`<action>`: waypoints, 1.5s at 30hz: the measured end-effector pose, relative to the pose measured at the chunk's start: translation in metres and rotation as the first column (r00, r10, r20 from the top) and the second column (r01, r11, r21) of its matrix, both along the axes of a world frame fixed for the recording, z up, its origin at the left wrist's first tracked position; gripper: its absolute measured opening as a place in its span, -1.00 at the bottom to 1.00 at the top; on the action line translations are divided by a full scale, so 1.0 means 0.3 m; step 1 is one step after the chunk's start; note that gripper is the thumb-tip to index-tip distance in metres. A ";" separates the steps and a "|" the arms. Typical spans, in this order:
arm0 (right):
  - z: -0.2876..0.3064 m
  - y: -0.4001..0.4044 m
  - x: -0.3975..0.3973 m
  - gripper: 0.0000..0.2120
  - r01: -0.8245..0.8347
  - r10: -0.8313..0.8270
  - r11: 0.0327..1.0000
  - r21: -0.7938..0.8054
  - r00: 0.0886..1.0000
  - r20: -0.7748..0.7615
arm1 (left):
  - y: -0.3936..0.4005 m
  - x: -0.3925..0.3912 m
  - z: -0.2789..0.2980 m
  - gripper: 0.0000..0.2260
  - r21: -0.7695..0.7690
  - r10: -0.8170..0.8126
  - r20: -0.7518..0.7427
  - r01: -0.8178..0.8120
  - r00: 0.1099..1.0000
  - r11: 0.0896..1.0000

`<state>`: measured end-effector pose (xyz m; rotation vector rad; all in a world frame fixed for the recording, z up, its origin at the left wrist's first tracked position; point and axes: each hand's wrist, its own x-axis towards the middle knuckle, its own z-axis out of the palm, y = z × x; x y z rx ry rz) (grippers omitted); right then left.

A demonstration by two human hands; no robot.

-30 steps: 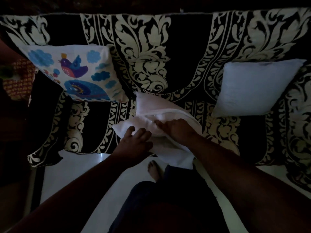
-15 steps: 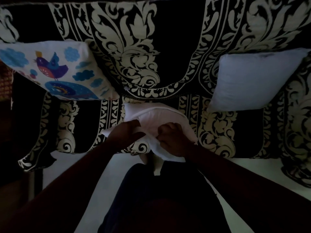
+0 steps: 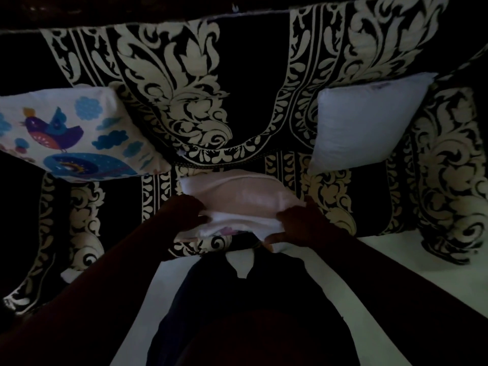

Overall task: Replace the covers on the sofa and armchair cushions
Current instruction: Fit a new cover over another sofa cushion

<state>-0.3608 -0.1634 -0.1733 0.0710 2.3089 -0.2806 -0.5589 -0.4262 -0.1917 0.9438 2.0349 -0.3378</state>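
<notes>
A plain pale cushion point(image 3: 245, 196) lies on the front of the sofa seat, with a white cover point(image 3: 237, 225) bunched along its near edge. My left hand point(image 3: 184, 215) grips the cover's left end. My right hand point(image 3: 298, 225) grips its right end, thumb underneath. A finished cushion with a bird print point(image 3: 71, 133) leans at the left of the sofa. A bare bluish-white cushion point(image 3: 367, 122) leans at the right.
The sofa point(image 3: 237, 88) wears a black throw with cream leaf patterns that hangs over the seat front. Pale floor point(image 3: 396, 273) lies below it. My dark-clothed legs stand close against the sofa's front edge.
My hands have moved apart to the two ends of the cover, stretching it along the cushion's near edge. The cushion now lies flatter on the seat.
</notes>
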 end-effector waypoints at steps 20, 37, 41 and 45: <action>-0.028 0.091 -0.188 -0.71 0.200 -0.158 0.961 -0.189 0.963 0.218 | -0.111 -0.132 -0.019 -0.48 0.106 0.470 0.216 -0.499 0.856 0.860; -0.059 0.036 -0.147 -0.80 0.397 -0.229 0.798 -0.453 0.896 0.382 | 0.153 0.252 -0.106 -0.27 0.375 -0.262 0.337 0.126 0.904 0.918; -0.145 0.063 0.046 -0.65 0.353 -0.148 0.847 -0.397 0.874 0.463 | 0.118 0.386 -0.203 -0.32 0.378 -0.359 0.164 0.278 0.919 0.883; -0.188 0.051 0.180 -0.58 0.268 -0.179 0.898 -0.348 0.947 0.268 | 0.146 0.458 -0.261 -0.18 0.434 -0.329 0.141 0.240 0.934 0.869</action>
